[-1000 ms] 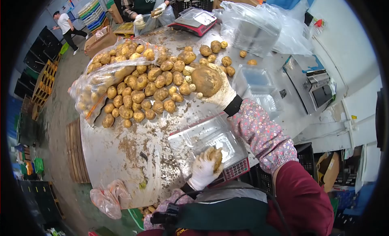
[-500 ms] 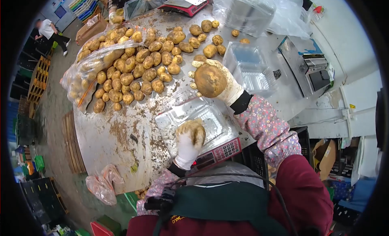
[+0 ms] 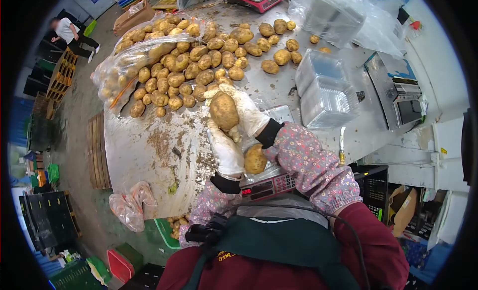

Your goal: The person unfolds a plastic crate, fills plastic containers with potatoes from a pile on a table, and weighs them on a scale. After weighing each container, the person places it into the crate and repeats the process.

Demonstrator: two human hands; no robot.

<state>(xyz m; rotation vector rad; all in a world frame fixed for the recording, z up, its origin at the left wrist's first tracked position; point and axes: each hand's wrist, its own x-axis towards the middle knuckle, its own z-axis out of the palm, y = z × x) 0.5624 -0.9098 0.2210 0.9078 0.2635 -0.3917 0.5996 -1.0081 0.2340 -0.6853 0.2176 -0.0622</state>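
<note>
So the big potato (image 3: pixel 224 110) is right between the two gloved hands, a bit above the near part of the table (image 3: pixel 132 155). The right hand (image 3: pixel 249 112) has it from the far side and the right, with fingers reaching over its top edge and some glove showing down by its lower right. The left hand (image 3: pixel 226 153) comes up from the near side, fingertips against the bottom and lower left of the spud. So both sets of fingers are curled in around it, not spread wide, and most of its brown face pokes out between them. How far the fingers wrap underneath, I can't tell.

Just beside the left hand, on its right, a second potato (image 3: pixel 255 159) sits over the near scale (image 3: pixel 269 187), the one with the red keypad edge. That one's apart from the fingertips. The potato pile (image 3: pixel 174 78) is just past the hands and off to the left, partly inside a clear plastic bag (image 3: pixel 119 75), with a few loose ones straggling off to the right.

Right of the hands there are clear plastic tubs (image 3: pixel 328 98) side by side, and a knife (image 3: pixel 342 145) lies nearer the body, just beside the right sleeve (image 3: pixel 311 165). Crumpled pinkish bag (image 3: pixel 133 205) hangs at the table's near left edge.
</note>
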